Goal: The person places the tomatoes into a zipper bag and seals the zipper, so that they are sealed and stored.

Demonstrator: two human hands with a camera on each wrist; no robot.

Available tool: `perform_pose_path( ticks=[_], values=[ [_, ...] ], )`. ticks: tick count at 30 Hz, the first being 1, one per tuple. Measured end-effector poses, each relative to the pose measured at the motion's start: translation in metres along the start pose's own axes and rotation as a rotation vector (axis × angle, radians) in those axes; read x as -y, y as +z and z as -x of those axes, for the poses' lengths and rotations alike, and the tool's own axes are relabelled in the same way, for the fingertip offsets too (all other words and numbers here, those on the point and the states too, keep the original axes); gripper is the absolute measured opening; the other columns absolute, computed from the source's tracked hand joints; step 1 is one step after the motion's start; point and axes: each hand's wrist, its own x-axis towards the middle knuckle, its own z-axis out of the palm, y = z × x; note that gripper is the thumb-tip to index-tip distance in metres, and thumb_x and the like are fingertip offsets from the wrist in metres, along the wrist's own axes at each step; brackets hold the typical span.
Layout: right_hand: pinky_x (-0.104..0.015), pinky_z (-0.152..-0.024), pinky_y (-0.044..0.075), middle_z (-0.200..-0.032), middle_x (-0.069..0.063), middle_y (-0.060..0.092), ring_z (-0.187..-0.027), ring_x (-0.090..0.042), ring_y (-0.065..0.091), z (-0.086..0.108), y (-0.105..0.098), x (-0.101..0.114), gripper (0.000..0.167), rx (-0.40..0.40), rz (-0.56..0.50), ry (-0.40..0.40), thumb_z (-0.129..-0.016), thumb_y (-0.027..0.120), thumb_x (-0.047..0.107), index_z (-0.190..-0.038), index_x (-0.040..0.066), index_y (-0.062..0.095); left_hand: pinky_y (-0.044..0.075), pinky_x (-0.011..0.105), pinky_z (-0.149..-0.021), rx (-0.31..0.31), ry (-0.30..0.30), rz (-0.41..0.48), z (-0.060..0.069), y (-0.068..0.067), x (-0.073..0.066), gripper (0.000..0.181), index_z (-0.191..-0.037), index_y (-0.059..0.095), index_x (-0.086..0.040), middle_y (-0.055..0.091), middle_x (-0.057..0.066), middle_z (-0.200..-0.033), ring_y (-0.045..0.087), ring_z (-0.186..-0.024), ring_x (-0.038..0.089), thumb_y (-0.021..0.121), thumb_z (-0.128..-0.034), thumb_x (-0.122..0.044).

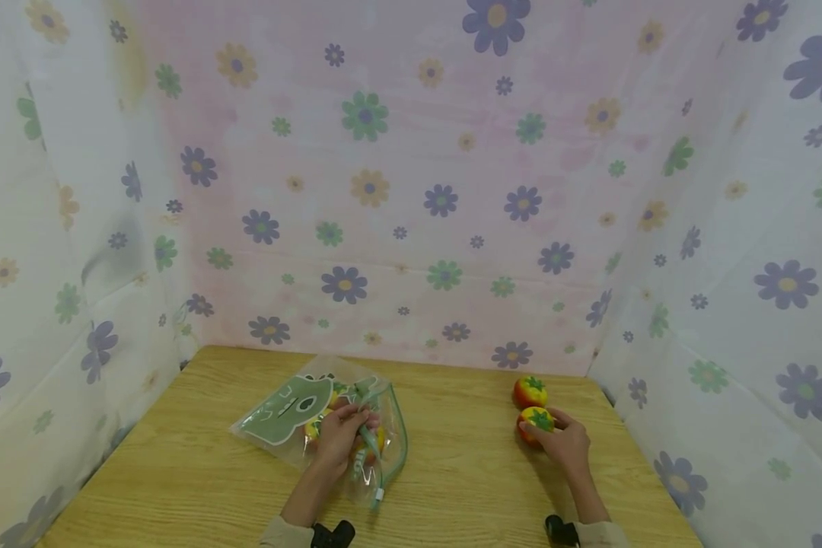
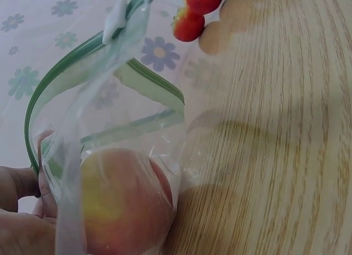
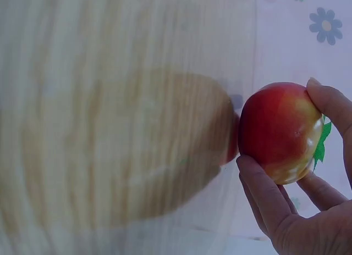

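On the left half of the table lies a clear zip bag (image 1: 274,411) with a green cartoon face and a green zip edge. Red-and-yellow tomatoes (image 2: 126,203) show through its plastic. My left hand (image 1: 342,435) grips the bag near its opening, and the white slider (image 1: 380,495) hangs toward me. On the right, my right hand (image 1: 567,440) holds a tomato (image 3: 280,131) with a green leafy top between thumb and fingers. Just behind it sits another tomato (image 1: 530,391). Whether the held tomato touches the table, I cannot tell.
The wooden table (image 1: 452,457) is enclosed at the back and both sides by flower-printed cloth (image 1: 397,152). Black wrist cameras (image 1: 333,534) are strapped at both sleeves.
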Motion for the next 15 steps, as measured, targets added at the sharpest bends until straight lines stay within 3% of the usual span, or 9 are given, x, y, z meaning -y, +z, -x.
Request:
perform_pose_path(
  ticks=[15],
  values=[
    [-0.046,-0.094,0.058,-0.140,-0.036,0.052,-0.122,-0.046,0.055,0.011,0.002,0.019,0.080,0.124,0.007,-0.025,-0.088,0.080,0.042,-0.142,-0.008,0.051,0.049,0.011,-0.054,-0.017,0.014,-0.030,-0.002,0.000,0.002,0.036,-0.130,0.053,0.018,0.077,0.004,-0.090,0.071,-0.073,0.003,0.059,-0.1019,-0.003]
  ],
)
